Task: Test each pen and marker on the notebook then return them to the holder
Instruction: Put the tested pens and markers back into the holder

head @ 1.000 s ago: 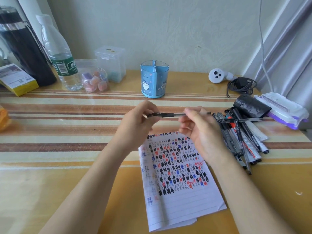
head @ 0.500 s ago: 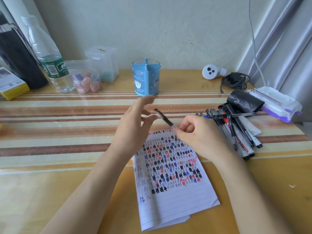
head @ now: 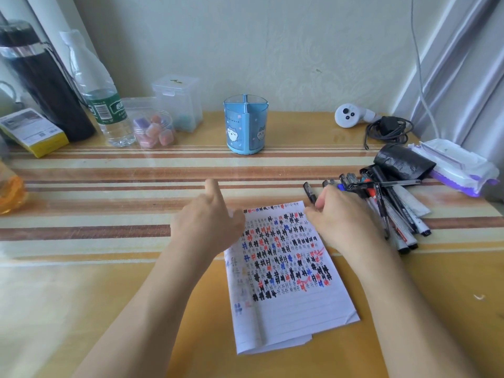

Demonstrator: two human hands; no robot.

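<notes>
A lined notebook page lies in the middle of the table, its top half covered in black, red and blue hash marks. My right hand holds a black pen over the page's top right corner, the pen's end sticking up past my fingers. My left hand hovers over the page's top left corner with one finger stretched out and holds nothing. A blue holder with cartoon faces stands further back, with no pens in it. A heap of pens and markers lies right of my right hand.
Along the back left stand a dark flask, a water bottle, a yellow box, a jar of cubes and a clear plastic box. At the right lie a white controller, a black cable, a black roll and a wipes pack.
The pen was held level between both hands. My left hand has let go and moved to the page's left; my right hand has carried the pen down to the right.
</notes>
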